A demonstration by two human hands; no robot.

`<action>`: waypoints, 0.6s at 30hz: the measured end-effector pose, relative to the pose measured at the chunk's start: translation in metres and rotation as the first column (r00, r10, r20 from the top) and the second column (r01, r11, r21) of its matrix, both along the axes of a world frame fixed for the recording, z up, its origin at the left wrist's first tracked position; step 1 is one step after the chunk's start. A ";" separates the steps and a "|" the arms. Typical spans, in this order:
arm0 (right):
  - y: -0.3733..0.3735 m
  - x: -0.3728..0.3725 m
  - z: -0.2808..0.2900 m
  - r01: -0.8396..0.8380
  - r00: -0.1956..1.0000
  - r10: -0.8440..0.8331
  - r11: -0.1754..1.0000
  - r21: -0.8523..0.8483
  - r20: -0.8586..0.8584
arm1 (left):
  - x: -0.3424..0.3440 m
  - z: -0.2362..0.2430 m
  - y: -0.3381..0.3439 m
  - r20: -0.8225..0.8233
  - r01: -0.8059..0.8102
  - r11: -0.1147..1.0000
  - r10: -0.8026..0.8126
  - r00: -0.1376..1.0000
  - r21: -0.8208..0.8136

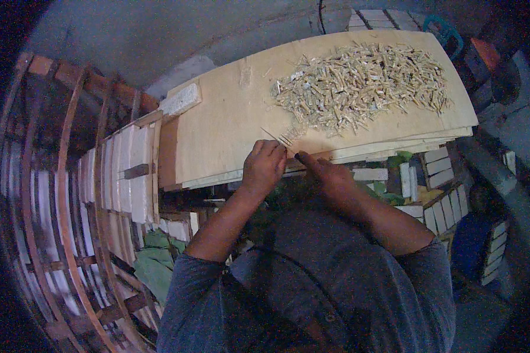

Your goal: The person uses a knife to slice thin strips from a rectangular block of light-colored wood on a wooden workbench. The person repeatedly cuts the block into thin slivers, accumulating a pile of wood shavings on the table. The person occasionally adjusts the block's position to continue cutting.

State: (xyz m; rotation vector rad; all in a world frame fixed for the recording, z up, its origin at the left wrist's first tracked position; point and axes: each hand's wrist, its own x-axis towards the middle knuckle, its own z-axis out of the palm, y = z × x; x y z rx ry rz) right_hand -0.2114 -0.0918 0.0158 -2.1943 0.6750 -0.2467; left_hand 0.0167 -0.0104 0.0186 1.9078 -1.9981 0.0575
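My left hand (264, 167) is closed at the near edge of a pale plywood board (218, 122). Its fingertips pinch a few thin sticks (285, 140), and one longer sliver points away to the upper left. Close by on the right, my right hand (331, 178) has its fingers curled in toward the same sticks. A small dark spot shows at its fingertip; what it grips is too small and dim to make out. Beyond both hands, a wide pile of short, pale stick-like pieces (359, 85) covers the board's right half.
A whitish block (181, 99) lies at the board's far left corner. Wooden racks with pale slabs (121, 170) stand on the left, a green cloth (154, 259) below them. At right are crates of white blocks (446, 210) and a blue container (470, 247).
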 end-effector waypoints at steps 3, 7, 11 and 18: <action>0.005 -0.022 -0.002 0.005 0.982 0.007 0.998 0.063 -0.189 | 0.002 -0.002 0.000 0.023 0.040 0.996 -0.038 0.999 -0.079; 0.010 -0.049 0.017 0.037 0.973 -0.008 0.992 0.121 -0.230 | 0.001 -0.003 0.000 0.029 0.044 0.991 -0.041 0.999 -0.123; 0.004 -0.029 -0.010 0.003 1.000 -0.003 1.000 0.006 0.028 | -0.001 -0.002 0.001 0.037 0.030 0.996 -0.027 0.999 -0.087; 0.007 -0.027 -0.018 -0.017 0.997 0.023 0.997 0.074 -0.074 | 0.004 -0.006 0.006 0.015 -0.001 1.000 0.000 1.000 0.030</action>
